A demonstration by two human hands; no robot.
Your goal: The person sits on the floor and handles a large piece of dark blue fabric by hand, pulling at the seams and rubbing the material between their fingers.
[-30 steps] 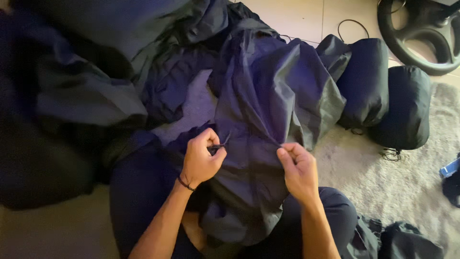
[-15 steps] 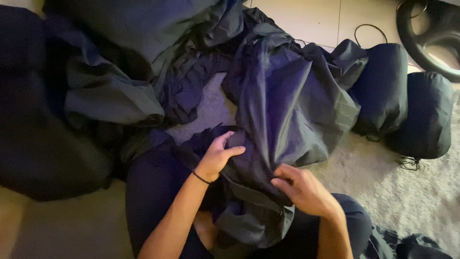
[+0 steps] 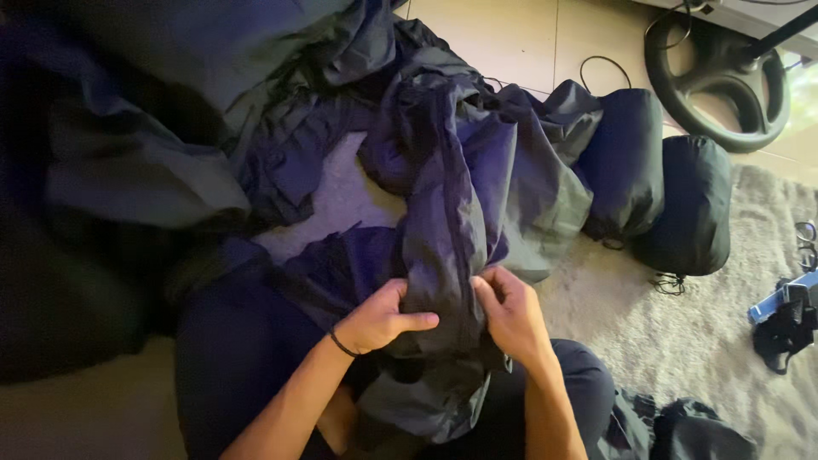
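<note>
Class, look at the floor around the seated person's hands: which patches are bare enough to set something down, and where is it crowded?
Bare: grey shag rug between the right hand and two stuffed dark drawstring sacks; beige floor tiles at top. Crowded: heaped navy nylon fabric that both hands, left hand included, grip.

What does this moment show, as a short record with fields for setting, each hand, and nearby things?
setting: person seated on a grey rug, tiled floor beyond
left hand: grips the dark garment bunched on the lap
right hand: grips the same garment, close beside the left
wrist: black band on left
nearby: two stuffed dark sacks, pile of dark fabric, steering wheel
</note>
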